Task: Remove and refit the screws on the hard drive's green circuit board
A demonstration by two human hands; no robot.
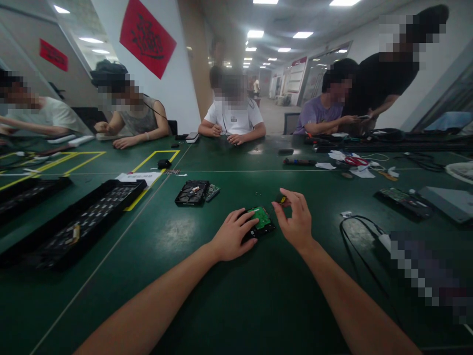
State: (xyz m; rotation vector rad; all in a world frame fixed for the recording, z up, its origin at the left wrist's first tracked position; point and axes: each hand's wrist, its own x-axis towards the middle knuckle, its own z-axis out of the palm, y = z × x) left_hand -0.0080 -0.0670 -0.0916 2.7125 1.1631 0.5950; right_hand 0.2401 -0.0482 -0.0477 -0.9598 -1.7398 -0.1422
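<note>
A hard drive [263, 220] with its green circuit board facing up lies on the green table in front of me. My left hand [235, 234] rests over its left side, fingers across the top and thumb along the near edge, steadying it. Just right of the drive and above the table, my right hand [295, 217] pinches a small black-and-yellow tool [282, 199] that looks like a screwdriver handle; its lower end cannot be made out. Tiny screws [257, 193] lie beyond the drive.
Left of the drive sit a black drive casing [191, 192] and a loose circuit board [213, 192]. A long black tray [84, 217] stands farther left. On the right are a black cable [345, 236], another board [402, 202] and a grey box [449, 202]. Several people sit across the table.
</note>
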